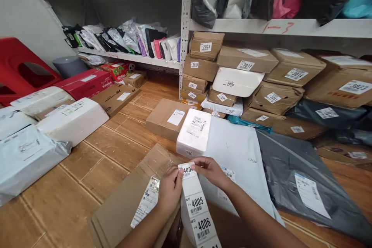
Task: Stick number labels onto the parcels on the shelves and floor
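Note:
A long white strip of barcode stickers (197,205) hangs between my hands, printed 4005 and 4006 lower down. My left hand (169,188) pinches the strip's upper left edge, thumb on top. At the strip's top end, my right hand (213,172) grips the right corner of the 4004 sticker (187,170) between thumb and fingers. A blank stretch of backing shows between 4004 and 4005. Below and left of my hands lies a brown cardboard box (124,197) with a shipping label (147,199). Just beyond my fingers is a white foam box (194,131).
A large white parcel (235,139) and a dark grey flat parcel (281,162) lie on the right. Numbered boxes (247,60) are stacked under the shelf (279,27). White parcels (72,122) and a red stool (20,66) stand on the left of the wooden floor (69,186).

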